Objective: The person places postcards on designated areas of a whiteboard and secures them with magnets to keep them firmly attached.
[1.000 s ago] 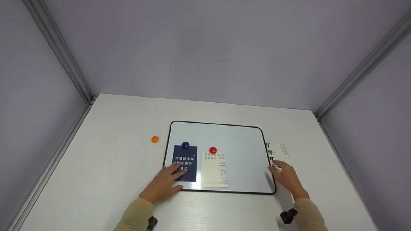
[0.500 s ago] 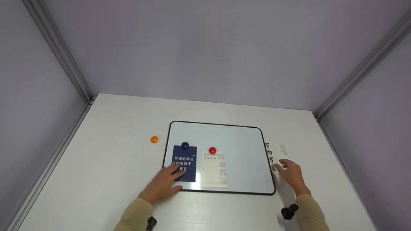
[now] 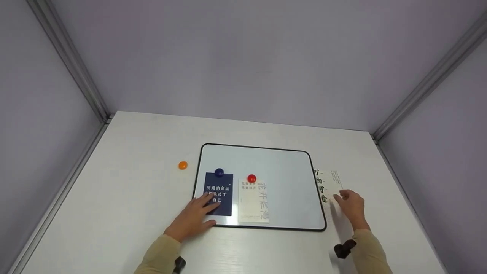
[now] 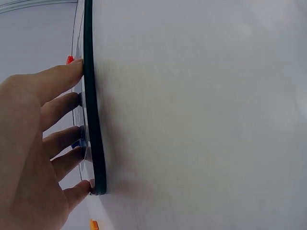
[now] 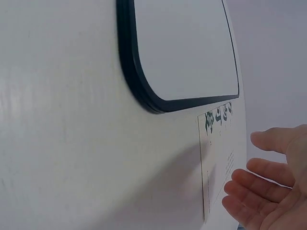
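My left hand [image 3: 192, 219] lies with spread fingers across the lower left of a black-edged whiteboard [image 3: 291, 182], its fingertips on a navy card [image 3: 227, 207] with white characters. A dark blue round magnet [image 3: 219, 172] sits at that card's top edge. Beside it is a cream card [image 3: 248, 205], topped by a red magnet [image 3: 252, 178]. My right hand [image 3: 352, 207], fingers loosely bent and holding nothing, is just right of the board. Nearest to it is another cream card [image 3: 330, 180] with bold dark characters, lying against the board's right edge. The right wrist view shows a gap between hand and card.
An orange magnet [image 3: 183, 165] lies on the white table [image 3: 144, 144] left of the board. Grey panels [image 3: 243, 68] wall off the back and both sides. Both wrists wear a dark device [image 3: 344, 248].
My right hand has drawn back rightward from the board's right edge, uncovering more of the cream card there. The left hand stays put; the board has barely moved.
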`<act>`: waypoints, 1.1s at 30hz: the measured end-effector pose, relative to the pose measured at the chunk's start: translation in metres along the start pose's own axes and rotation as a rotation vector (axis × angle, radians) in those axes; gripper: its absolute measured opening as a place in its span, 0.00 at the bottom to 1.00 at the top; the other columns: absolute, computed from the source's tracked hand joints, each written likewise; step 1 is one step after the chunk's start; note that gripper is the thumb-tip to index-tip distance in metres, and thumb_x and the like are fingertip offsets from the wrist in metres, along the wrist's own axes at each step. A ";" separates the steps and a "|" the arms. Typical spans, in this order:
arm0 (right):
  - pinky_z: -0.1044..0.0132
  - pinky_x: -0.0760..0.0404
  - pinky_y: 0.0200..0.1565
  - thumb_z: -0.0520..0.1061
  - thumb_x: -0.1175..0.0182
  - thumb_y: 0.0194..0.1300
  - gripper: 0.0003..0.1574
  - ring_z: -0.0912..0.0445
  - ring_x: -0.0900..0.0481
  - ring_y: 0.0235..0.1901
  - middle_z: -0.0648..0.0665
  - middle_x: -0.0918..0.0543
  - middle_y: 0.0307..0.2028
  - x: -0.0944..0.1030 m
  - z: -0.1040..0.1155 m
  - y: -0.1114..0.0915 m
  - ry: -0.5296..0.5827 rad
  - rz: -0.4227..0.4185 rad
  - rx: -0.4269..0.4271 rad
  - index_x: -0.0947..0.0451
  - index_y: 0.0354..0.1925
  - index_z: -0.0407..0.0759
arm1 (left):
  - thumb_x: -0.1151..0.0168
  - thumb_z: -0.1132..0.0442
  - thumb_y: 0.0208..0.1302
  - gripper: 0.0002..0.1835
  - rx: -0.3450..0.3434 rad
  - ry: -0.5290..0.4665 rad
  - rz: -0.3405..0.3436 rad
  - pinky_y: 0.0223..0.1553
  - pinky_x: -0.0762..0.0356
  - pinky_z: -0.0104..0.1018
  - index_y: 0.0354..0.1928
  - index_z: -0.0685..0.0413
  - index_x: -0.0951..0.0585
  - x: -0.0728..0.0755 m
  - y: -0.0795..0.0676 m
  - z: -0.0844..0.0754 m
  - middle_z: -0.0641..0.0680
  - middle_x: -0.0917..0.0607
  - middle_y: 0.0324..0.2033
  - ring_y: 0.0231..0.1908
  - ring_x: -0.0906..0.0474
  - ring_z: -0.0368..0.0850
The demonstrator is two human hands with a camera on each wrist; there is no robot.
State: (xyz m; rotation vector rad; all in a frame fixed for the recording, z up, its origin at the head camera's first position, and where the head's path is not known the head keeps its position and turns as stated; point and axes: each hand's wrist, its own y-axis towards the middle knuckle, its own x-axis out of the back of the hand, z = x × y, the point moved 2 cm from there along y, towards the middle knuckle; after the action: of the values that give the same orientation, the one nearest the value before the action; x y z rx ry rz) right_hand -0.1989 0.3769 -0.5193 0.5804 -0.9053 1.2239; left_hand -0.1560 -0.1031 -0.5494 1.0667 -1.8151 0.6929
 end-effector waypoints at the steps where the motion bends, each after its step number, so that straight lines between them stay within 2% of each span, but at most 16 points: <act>1: 0.43 0.23 0.55 0.42 0.45 0.67 0.25 0.32 0.24 0.53 0.22 0.22 0.52 0.001 0.000 0.000 0.001 -0.011 -0.011 0.28 0.54 0.22 | 0.39 0.49 0.64 0.29 -0.002 0.001 -0.001 0.71 0.41 0.61 0.65 0.51 0.27 0.000 0.000 0.000 0.61 0.35 0.71 0.72 0.41 0.61; 10: 0.45 0.22 0.52 0.43 0.45 0.67 0.26 0.32 0.23 0.51 0.21 0.23 0.52 0.002 -0.010 0.002 0.062 -0.040 -0.145 0.29 0.55 0.21 | 0.39 0.49 0.64 0.30 0.023 -0.013 0.016 0.72 0.42 0.59 0.66 0.50 0.28 0.000 0.000 -0.001 0.60 0.36 0.72 0.73 0.42 0.60; 17: 0.43 0.24 0.54 0.44 0.44 0.66 0.27 0.31 0.25 0.53 0.21 0.23 0.52 0.003 -0.015 0.002 0.070 -0.061 -0.179 0.28 0.53 0.21 | 0.39 0.49 0.64 0.30 0.026 -0.013 0.020 0.73 0.42 0.59 0.66 0.50 0.28 -0.001 0.000 0.000 0.60 0.36 0.72 0.73 0.42 0.60; 27: 0.42 0.26 0.58 0.47 0.44 0.67 0.31 0.30 0.27 0.56 0.20 0.26 0.55 0.003 -0.020 0.003 0.063 -0.021 -0.248 0.30 0.55 0.20 | 0.40 0.48 0.64 0.30 0.035 -0.035 0.019 0.73 0.44 0.60 0.66 0.49 0.28 0.000 0.000 0.000 0.60 0.36 0.72 0.73 0.43 0.60; 33: 0.43 0.26 0.59 0.49 0.42 0.65 0.35 0.30 0.28 0.56 0.20 0.27 0.57 0.000 -0.024 0.001 0.101 -0.016 -0.330 0.32 0.56 0.19 | 0.39 0.50 0.64 0.30 0.026 -0.030 0.021 0.73 0.43 0.60 0.66 0.51 0.28 0.001 0.000 -0.001 0.61 0.36 0.72 0.73 0.42 0.61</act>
State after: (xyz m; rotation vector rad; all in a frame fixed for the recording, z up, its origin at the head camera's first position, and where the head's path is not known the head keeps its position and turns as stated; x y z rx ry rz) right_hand -0.1936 0.3965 -0.5321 0.2597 -0.9885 1.0509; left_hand -0.1556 -0.1029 -0.5481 1.0819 -1.8498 0.7175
